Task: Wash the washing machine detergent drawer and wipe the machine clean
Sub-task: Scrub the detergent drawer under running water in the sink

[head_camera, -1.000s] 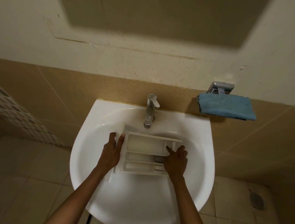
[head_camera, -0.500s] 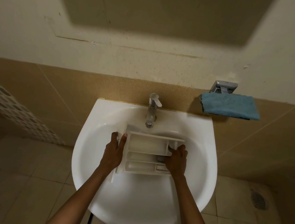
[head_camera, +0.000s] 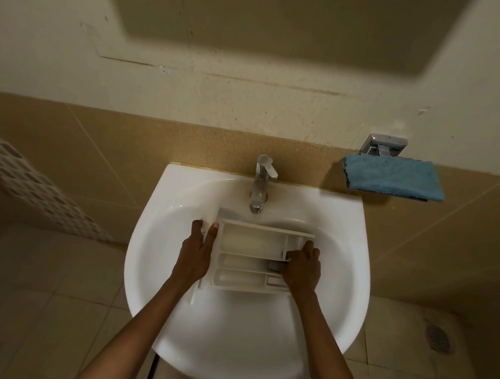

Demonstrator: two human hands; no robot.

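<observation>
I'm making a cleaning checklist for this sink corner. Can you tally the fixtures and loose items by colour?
White: 2, the sink and the detergent drawer
Blue: 1, the cloth
Chrome: 2, the faucet and the wall bracket
Total: 5

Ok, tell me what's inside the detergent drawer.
The detergent drawer shows three compartments, all apparently empty, with a grey piece at the middle one's right end. The right hand covers that end, so what lies beneath it is hidden.
</observation>
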